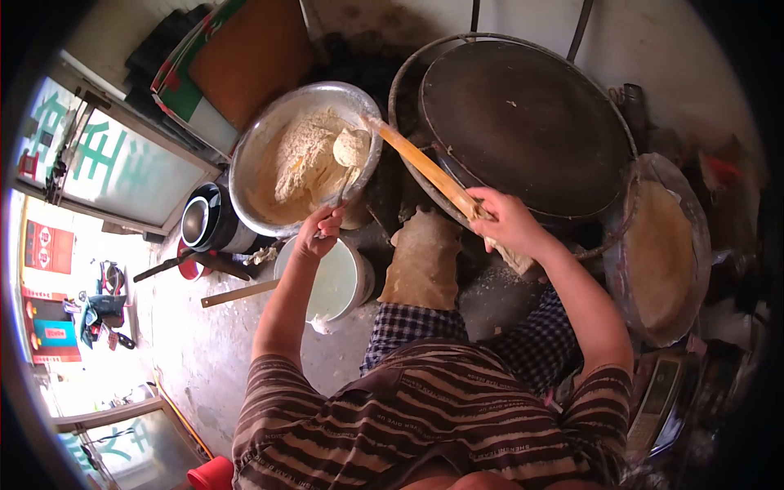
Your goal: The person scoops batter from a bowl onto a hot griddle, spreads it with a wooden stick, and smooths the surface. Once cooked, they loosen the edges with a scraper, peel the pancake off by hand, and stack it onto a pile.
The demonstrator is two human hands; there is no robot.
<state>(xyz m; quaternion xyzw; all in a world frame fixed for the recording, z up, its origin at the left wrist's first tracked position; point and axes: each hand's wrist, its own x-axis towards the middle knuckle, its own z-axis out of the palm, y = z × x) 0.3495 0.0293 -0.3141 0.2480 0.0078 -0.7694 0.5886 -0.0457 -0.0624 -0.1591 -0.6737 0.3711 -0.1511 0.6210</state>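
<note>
My left hand (pixel 321 231) is closed around the thin handle of a ladle (pixel 340 194), which reaches into a large metal basin (pixel 243 189). A pale rounded lump of batter (pixel 351 148) sits at the ladle's far end and hides its bowl. More thick, floury batter (pixel 304 167) lies in the basin. My right hand (pixel 508 222) grips a long flat wooden stick (pixel 420 166) near its lower end, where it looks rough and pale. The stick's far tip is by the basin's right rim. Beside my right hand is a wide round dark griddle (pixel 527 122).
A white bucket (pixel 343 282) with cloudy liquid stands below the basin, a flat strip (pixel 239 293) beside it. Dark pots (pixel 208 216) are at left. At right, a plastic-lined round container (pixel 653 253) holds something tan. A stained cloth (pixel 422 260) covers my knee. Glass doors (pixel 131 163) stand left.
</note>
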